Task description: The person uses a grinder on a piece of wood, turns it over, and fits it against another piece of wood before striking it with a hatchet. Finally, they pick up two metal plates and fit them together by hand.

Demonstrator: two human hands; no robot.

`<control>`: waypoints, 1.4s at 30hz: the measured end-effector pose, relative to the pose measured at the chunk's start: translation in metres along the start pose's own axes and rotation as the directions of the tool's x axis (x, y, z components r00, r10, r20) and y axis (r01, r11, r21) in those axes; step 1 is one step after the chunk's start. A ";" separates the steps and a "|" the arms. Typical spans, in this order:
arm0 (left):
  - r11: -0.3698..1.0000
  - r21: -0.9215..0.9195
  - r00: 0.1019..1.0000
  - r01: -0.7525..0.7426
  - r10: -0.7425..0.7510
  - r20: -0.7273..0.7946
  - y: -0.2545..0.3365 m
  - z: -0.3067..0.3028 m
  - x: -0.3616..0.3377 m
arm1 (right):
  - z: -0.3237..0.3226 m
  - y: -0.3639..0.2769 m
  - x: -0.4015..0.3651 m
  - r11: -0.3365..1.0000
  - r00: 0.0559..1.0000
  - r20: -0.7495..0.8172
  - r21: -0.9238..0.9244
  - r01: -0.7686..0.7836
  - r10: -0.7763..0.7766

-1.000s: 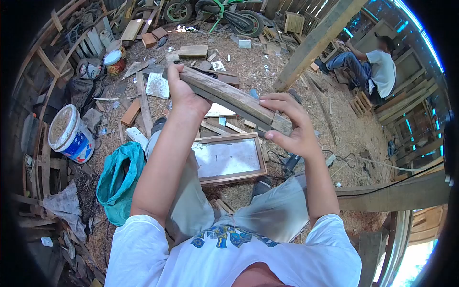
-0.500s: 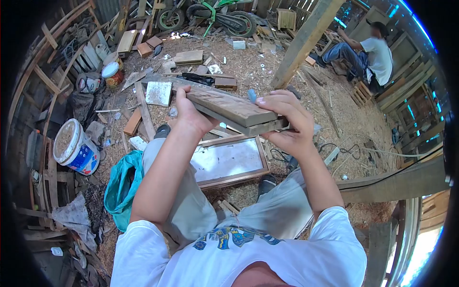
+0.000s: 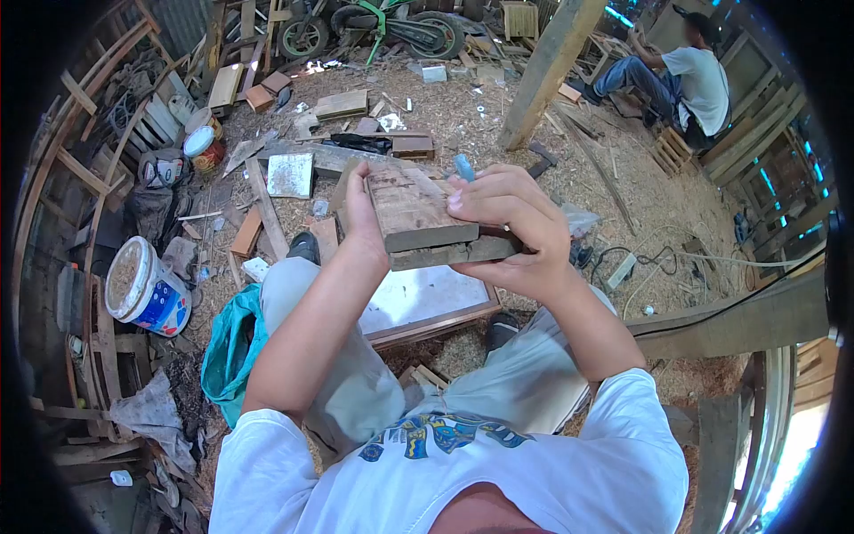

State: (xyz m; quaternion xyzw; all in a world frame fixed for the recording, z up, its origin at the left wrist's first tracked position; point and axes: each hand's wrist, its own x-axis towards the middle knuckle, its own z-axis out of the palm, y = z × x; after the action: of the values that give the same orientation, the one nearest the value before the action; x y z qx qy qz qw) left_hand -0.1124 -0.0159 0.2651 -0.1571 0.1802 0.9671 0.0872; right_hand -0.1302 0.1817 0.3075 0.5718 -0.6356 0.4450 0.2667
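Two stacked wooden boards are held up in front of me, their cut ends facing me. My left hand grips their left edge, thumb up along the side. My right hand is wrapped round the right edge, fingers on top and thumb side below. A small blue object sticks up by the right fingers; whether they hold it is unclear. Below the boards, a wood-framed pale panel lies between my legs, partly hidden by the boards.
White bucket and teal bag at left. Wooden post at upper right, a seated person beyond it. Green motorbike at the back. Beam at right, cables beside it. Wood scraps litter the floor.
The boards have turned from lying slantwise to pointing away from me, their ends now facing me. Both hands have shifted slightly left with them, still gripping.
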 end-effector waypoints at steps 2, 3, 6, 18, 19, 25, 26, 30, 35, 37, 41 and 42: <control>0.999 0.030 0.998 -0.024 0.023 0.054 -0.009 -0.007 0.002 | 0.000 0.000 -0.001 1.000 1.000 0.002 -0.008 -0.003 0.003; 0.997 0.058 0.993 -0.051 0.044 0.110 -0.013 -0.012 0.006 | 0.000 0.000 -0.002 1.000 1.000 0.021 -0.019 -0.007 0.008; 0.982 -0.117 0.946 0.149 -0.107 0.307 -0.014 -0.033 0.019 | 0.001 -0.001 -0.004 0.999 0.999 0.033 -0.029 -0.029 0.030; 0.774 0.580 0.944 -0.253 0.328 -0.026 -0.038 -0.040 0.029 | -0.005 0.000 -0.005 0.917 0.910 -0.111 0.033 -0.398 0.399; 0.677 0.628 0.869 -0.384 0.495 -0.002 -0.038 -0.038 0.028 | -0.006 0.000 -0.005 0.869 0.862 -0.115 0.045 -0.492 0.494; 0.372 0.610 0.714 -0.700 0.410 0.568 -0.025 -0.014 -0.015 | -0.007 0.000 -0.001 0.732 0.735 -0.066 0.185 -0.655 0.675; 0.283 0.639 0.694 -0.715 0.393 0.603 -0.023 -0.014 -0.016 | -0.007 -0.001 0.001 0.701 0.713 -0.045 0.237 -0.673 0.700; 0.293 0.626 0.690 -0.723 0.363 0.626 -0.019 -0.011 -0.021 | -0.007 -0.002 0.004 0.690 0.702 -0.042 0.238 -0.684 0.711; 0.204 0.603 0.620 -0.772 0.451 0.642 -0.025 -0.010 -0.019 | -0.002 0.004 -0.001 0.708 0.721 -0.104 0.328 -0.625 0.685; 0.203 0.588 0.601 -0.783 0.490 0.632 -0.026 -0.015 -0.016 | -0.007 0.004 -0.002 0.620 0.668 -0.040 0.420 -0.663 0.743; 0.324 0.602 0.667 -0.730 0.527 0.527 -0.026 -0.015 -0.013 | -0.004 0.014 -0.007 0.599 0.701 0.019 0.504 -0.622 0.713; 0.395 0.572 0.688 -0.719 0.521 0.504 -0.026 -0.012 -0.012 | -0.005 0.014 -0.005 0.603 0.706 0.019 0.504 -0.618 0.708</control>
State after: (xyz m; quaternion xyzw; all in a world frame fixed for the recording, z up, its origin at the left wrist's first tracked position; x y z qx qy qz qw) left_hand -0.0916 0.0020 0.2501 0.0916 0.5859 0.7785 -0.2055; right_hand -0.1434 0.1877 0.3023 0.2970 -0.6457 0.7034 -0.0098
